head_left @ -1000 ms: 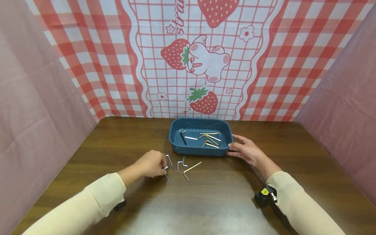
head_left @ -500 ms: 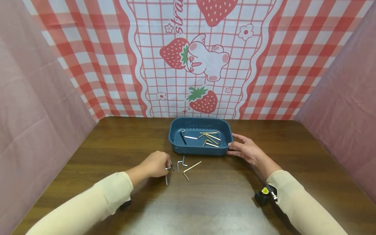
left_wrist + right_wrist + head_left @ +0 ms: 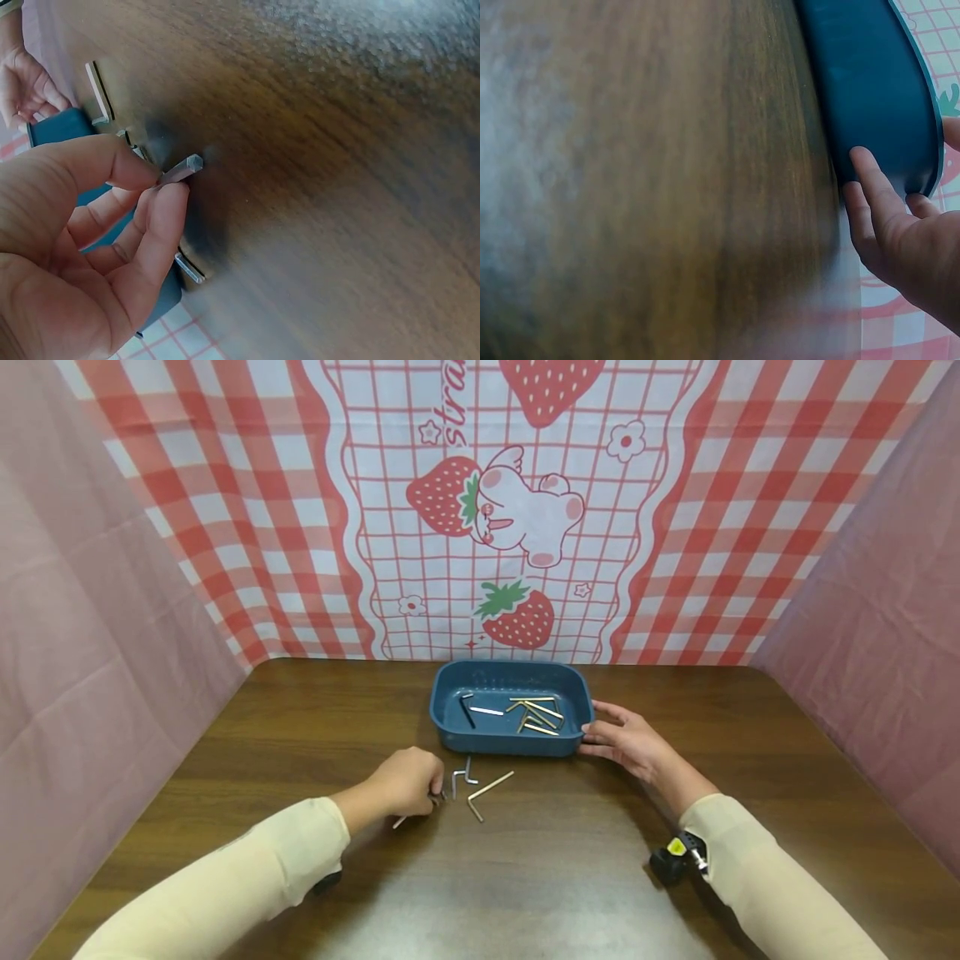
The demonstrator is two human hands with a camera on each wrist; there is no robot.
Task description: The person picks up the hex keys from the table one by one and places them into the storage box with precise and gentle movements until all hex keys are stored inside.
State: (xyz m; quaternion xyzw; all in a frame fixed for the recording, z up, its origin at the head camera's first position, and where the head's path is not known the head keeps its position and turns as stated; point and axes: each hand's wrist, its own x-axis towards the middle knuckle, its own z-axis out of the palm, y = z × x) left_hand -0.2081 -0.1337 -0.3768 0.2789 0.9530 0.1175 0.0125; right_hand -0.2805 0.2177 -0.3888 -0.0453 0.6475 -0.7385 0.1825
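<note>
My left hand is low over the table, left of the loose keys. Thumb and fingertips pinch a silver hex key, its end pointing out past them in the left wrist view. In the head view most of that key is hidden by the hand. Two small silver hex keys lie just right of the fingers, and a gold-toned hex key lies beyond them. My right hand touches the right end of the blue bin, fingers fairly straight against its outer wall.
Inside the bin, several gold hex keys lie at the right, with a black hex key and a silver one at the left. A checked strawberry cloth hangs behind the wooden table.
My left hand has shifted slightly right, and the key in its fingers has turned, its far end now sticking out lower left. My right hand and the bin stay in place.
</note>
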